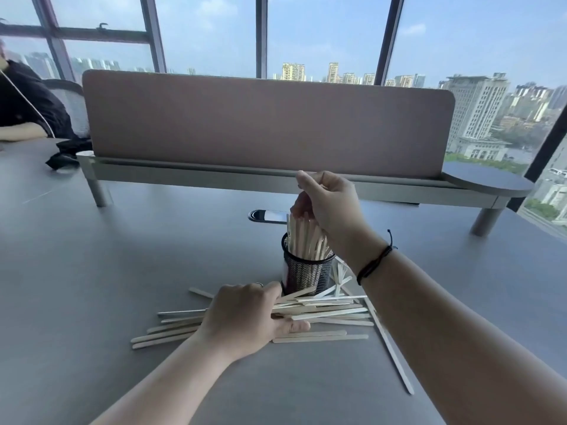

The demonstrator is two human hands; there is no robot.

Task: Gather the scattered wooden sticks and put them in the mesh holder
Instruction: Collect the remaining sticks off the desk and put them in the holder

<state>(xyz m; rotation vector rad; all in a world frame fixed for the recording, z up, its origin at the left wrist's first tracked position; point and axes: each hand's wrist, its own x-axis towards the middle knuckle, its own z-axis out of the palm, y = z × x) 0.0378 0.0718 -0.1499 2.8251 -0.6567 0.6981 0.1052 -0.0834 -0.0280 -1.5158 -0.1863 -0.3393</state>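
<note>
The black mesh holder point(306, 273) stood upright on the grey desk point(92, 271), near its middle, already packed with a bundle of wooden sticks point(305, 240) that rose well above its rim. The person's right hand point(326, 207) hung over that bundle, fingers curled in and closed around the upper ends of the sticks, wrist bent down; a dark cord bracelet point(375, 262) circled the wrist. The left hand point(245, 314) lay low on the desk just in front of the holder, fingers folded under and pressed into a loose pile of scattered sticks point(331, 311), gripping several of them at once, a ring showing on one finger. The pile fanned out to both sides of that hand, most pieces lying roughly flat and crosswise, touching or overlapping. One long stick point(394, 351) ran away diagonally to the right, beneath the right forearm. A few more leaned against the holder's right side. Behind it a dark phone point(265, 216) lay flat before the pink divider panel point(260, 124).
</note>
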